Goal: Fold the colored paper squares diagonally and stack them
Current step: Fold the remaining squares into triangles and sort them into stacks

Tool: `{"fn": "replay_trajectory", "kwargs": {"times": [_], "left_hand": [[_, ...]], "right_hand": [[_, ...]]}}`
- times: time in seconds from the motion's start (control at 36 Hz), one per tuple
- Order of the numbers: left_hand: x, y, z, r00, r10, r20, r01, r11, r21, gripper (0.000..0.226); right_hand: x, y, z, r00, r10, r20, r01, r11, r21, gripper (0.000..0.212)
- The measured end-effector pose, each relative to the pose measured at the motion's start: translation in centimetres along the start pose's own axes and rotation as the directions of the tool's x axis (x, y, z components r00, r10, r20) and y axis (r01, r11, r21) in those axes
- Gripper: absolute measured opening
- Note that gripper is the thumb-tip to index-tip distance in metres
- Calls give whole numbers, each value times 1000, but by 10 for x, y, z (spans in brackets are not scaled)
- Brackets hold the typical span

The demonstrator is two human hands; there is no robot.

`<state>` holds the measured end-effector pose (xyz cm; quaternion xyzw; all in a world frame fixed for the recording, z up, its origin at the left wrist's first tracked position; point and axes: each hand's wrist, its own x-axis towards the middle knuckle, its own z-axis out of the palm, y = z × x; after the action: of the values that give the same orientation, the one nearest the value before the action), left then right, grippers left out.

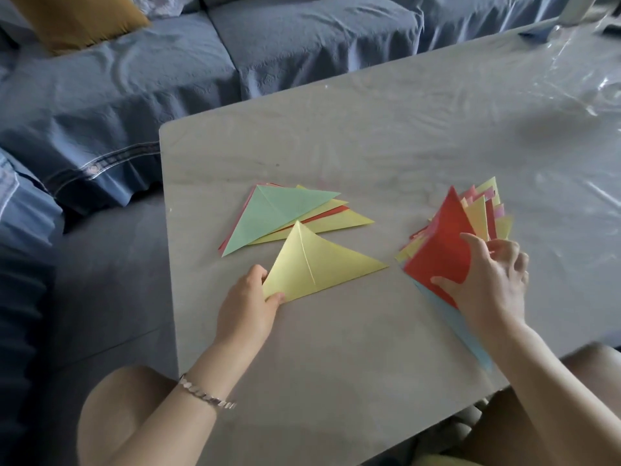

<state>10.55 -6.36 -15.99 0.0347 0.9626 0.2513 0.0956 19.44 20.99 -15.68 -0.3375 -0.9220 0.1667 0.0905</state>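
From the head view, a grey table (pixel 369 136) stands in front of a blue sofa (pixel 134 95), with a mustard cushion (pixel 74 18) at the far left. The left hand (pixel 248 304), a bracelet (pixel 208 395) on its wrist, pinches the near-left corner of a yellow triangle (pixel 322 264) between thumb and fingers. This triangle is folded, with a crease running down its middle, and it lies flat on the table. Its far tip overlaps the near edge of the stack (pixel 279 213) of folded triangles, which has a green one on top and yellow and red ones fanned out beneath. To the right, well apart from the stack, is the pile (pixel 487 210) of mixed sheets. The right hand (pixel 490 280) grips the red sheet (pixel 443 250) on top of this pile, thumb on its face and fingers curled behind its right edge. A pale blue sheet (pixel 463 331) juts out toward the near side under the wrist.
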Motion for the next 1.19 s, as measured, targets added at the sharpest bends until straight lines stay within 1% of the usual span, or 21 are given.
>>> {"fn": "replay_trajectory", "kwargs": {"times": [0.08, 0.14, 0.25, 0.33, 0.42, 0.47, 0.5, 0.56, 0.61, 0.64, 0.69, 0.72, 0.78, 0.83, 0.86, 0.92, 0.94, 1.0, 1.11, 1.14, 1.19], "left_hand": [[-8, 3, -6, 997, 50, -51, -56, 990, -130, 11], [-11, 9, -15, 991, 71, -111, -95, 969, -228, 9], [3, 17, -36, 955, 81, -285, -167, 941, -293, 9], [30, 18, -47, 952, 29, -306, -133, 936, -325, 9], [59, 12, -48, 967, -8, -254, -65, 958, -281, 9], [75, 7, -45, 977, -28, -213, -24, 972, -235, 9], [80, 6, -44, 980, -36, -196, -4, 979, -202, 12], [86, 3, -42, 984, -48, -174, 29, 994, -106, 29], [83, 5, -38, 975, -27, -220, 29, 1000, 4, 44], [78, 8, -36, 967, -3, -254, 9, 1000, 23, 46], [61, 16, -31, 963, 42, -265, -59, 997, -56, 46], [50, 21, -27, 974, 37, -222, -68, 988, -135, 46], [26, 28, -19, 999, -35, -23, 27, 957, -288, 54], [6, 31, -10, 971, -90, 223, 179, 888, -423, 71], [-3, 30, -6, 945, -88, 315, 240, 841, -485, 73], [-18, 28, 3, 914, -63, 402, 301, 769, -564, 63], [-21, 26, 6, 920, -57, 387, 289, 766, -574, 59], [-19, 21, 8, 952, -52, 300, 217, 808, -548, 52], [0, 7, 2, 987, -1, 163, 59, 934, -353, 40], [5, 4, 1, 991, 16, 135, 27, 950, -311, 38], [13, 1, -1, 995, 40, 90, -17, 968, -252, 37]], "right_hand": [[-2, 0, 0, 993, -67, -96, 80, 986, 145, 51], [-5, 1, -1, 989, -92, -114, 119, 957, 263, 39], [-10, -6, -7, 990, -105, -94, 135, 904, 407, 36], [-11, -16, -10, 996, -68, -58, 87, 871, 484, 35], [-15, -22, -9, 998, -46, 43, 11, 802, 598, 35], [-20, -26, -7, 991, -61, 121, -34, 755, 654, 43], [-23, -28, -5, 987, -70, 148, -48, 741, 670, 48], [-30, -31, -1, 982, -94, 166, -46, 729, 683, 50], [-36, -34, 4, 979, -125, 163, -17, 741, 671, 44], [-40, -36, 6, 976, -139, 166, -8, 745, 667, 40], [-46, -41, 11, 976, -132, 176, -25, 728, 685, 38], [-48, -45, 14, 976, -115, 187, -53, 703, 709, 38], [-52, -55, 18, 971, -73, 228, -131, 636, 761, 39], [-55, -65, 22, 964, -34, 263, -195, 580, 791, 39], [-57, -70, 24, 962, -28, 272, -210, 564, 799, 39], [-61, -78, 27, 958, -48, 281, -210, 548, 810, 42], [-63, -82, 28, 957, -64, 282, -200, 560, 804, 43], [-66, -84, 32, 962, -87, 261, -146, 643, 752, 44], [-72, -74, 37, 984, -138, 114, 50, 824, 564, 38], [-73, -71, 36, 985, -147, 94, 78, 854, 514, 38], [-74, -66, 37, 969, -246, -17, 230, 879, 418, 35]]}}
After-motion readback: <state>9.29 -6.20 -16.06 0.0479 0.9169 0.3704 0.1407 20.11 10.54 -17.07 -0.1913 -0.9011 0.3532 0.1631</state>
